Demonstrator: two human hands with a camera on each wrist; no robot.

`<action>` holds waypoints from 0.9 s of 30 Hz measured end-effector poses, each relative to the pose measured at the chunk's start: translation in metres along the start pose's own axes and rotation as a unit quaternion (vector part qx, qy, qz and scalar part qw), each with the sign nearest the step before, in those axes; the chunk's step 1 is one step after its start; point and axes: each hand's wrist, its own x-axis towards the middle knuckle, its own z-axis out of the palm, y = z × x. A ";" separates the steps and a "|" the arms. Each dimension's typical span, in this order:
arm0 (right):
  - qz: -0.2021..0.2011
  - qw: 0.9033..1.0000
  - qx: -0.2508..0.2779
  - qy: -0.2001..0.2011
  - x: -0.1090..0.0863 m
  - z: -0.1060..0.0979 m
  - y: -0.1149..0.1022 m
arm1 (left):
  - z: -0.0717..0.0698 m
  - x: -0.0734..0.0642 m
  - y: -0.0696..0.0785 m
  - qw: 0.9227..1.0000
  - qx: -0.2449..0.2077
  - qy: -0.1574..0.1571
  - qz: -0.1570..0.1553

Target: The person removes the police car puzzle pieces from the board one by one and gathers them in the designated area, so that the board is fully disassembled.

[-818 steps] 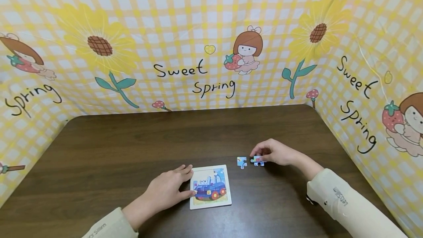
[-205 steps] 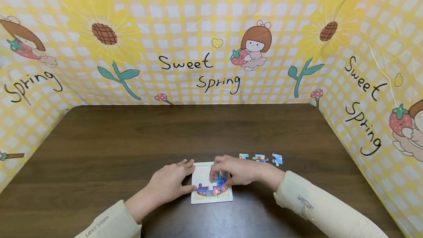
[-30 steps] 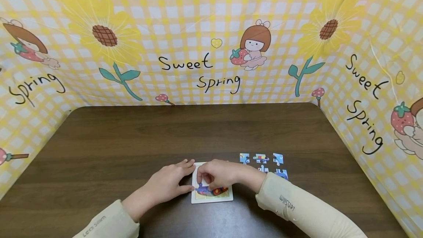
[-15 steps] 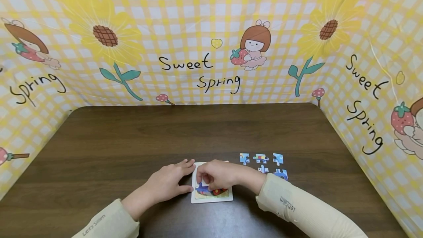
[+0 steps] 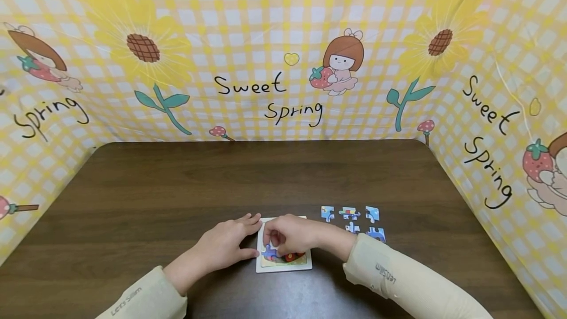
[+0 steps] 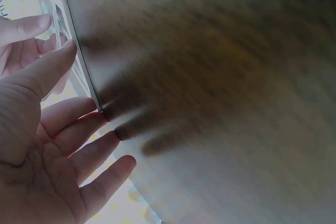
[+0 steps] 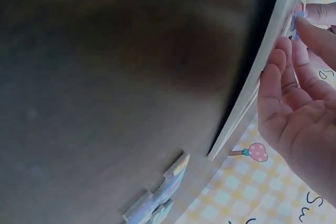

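A square jigsaw tray [image 5: 284,269] with a white rim lies near the front of the table, bearing part of a tractor picture with a red wheel. My left hand [image 5: 221,242] rests at its left edge, fingers spread and fingertips right at the rim. Over the tray, my right hand [image 5: 294,233] pinches a blue jigsaw piece [image 5: 269,251] at the picture's left side. In the right wrist view a bit of this blue piece [image 7: 295,23] shows by the thumb. The right hand hides the tray's upper middle.
Several loose jigsaw pieces [image 5: 327,213] lie right of the tray in two short rows. The right sleeve [image 5: 372,262] passes close in front of the lower row. A yellow checked cloth [image 5: 248,38] walls the brown table [image 5: 199,176] at the back and sides.
Since the oldest frame, jigsaw pieces have left the tray and more lie on the table. Over the last second the blue piece has shifted slightly under my right fingers; my left hand stays put.
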 end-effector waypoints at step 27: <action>-0.038 0.992 0.116 0.044 -0.013 -0.014 0.006 | -0.001 0.002 0.001 1.000 -0.008 -0.017 -0.018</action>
